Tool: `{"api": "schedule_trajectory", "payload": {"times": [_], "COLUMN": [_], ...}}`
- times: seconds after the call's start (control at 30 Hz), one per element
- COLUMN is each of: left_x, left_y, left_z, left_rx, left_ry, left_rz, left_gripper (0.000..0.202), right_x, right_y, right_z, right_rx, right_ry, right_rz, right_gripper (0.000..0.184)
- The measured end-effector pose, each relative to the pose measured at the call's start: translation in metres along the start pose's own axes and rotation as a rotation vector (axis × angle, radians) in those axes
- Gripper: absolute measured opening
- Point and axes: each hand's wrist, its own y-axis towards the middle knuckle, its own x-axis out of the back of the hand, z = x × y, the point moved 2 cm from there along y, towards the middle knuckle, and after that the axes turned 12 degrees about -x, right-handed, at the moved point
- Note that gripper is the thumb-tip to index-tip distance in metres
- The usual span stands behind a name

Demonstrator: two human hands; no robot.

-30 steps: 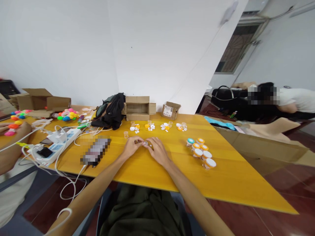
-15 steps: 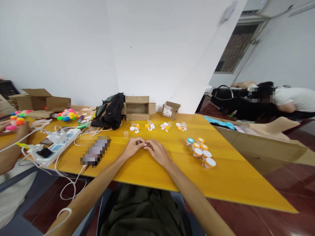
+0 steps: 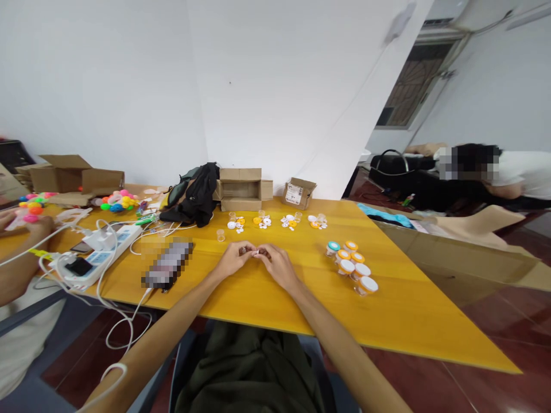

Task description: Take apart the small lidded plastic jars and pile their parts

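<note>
Over the middle of the table, my left hand (image 3: 233,258) and my right hand (image 3: 278,265) meet at the fingertips, with fingers curled and pinched. A tiny whitish piece (image 3: 255,253) shows between them, too small and covered to name. Just beyond my left hand stands a small clear cup (image 3: 221,235). Farther back lie several groups of white and orange discs, among them an orange ring (image 3: 257,221) and a white disc (image 3: 231,225), with clear cups beside them. To the right of my hands, several lidded clear jars stand clustered, including a teal-lidded jar (image 3: 333,246) and a white-topped jar (image 3: 368,284).
A phone (image 3: 170,265) and a power strip (image 3: 105,258) with looping white cables lie at left. Behind are a black bag (image 3: 193,195), an open carton (image 3: 241,203) and a smaller box (image 3: 298,193). A co-worker's hand (image 3: 41,226) is near colourful balls (image 3: 119,202).
My fingertips have shifted slightly, and a whitish bit now shows between them. The person at far right has moved a little to the right. The co-worker's hand at left has moved slightly.
</note>
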Motion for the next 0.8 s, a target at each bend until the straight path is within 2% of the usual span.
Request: {"api": "schedule_trajectory", "payload": {"times": [0.37,0.67,0.8], "left_x": [0.0002,0.0011,-0.0001], "left_y": [0.0009,0.0008,0.0011], "left_z": [-0.0031,0.0015,0.0026], "left_rx": [-0.023,0.013,-0.021], "left_ry": [0.016,0.06,0.088], "left_rz": [0.0,-0.009,-0.005], "left_gripper": [0.011,0.015,0.013], "right_x": [0.002,0.0054,0.0072], "right_y": [-0.0016,-0.0002,0.001], "right_z": [0.0037,0.0018,-0.0005], "right_rx": [0.005,-0.051,-0.099], "right_ry": [-0.04,-0.017,-0.014], "right_rz": [0.023,0.012,0.001], "right_gripper": [0.013,0.012,0.012]}}
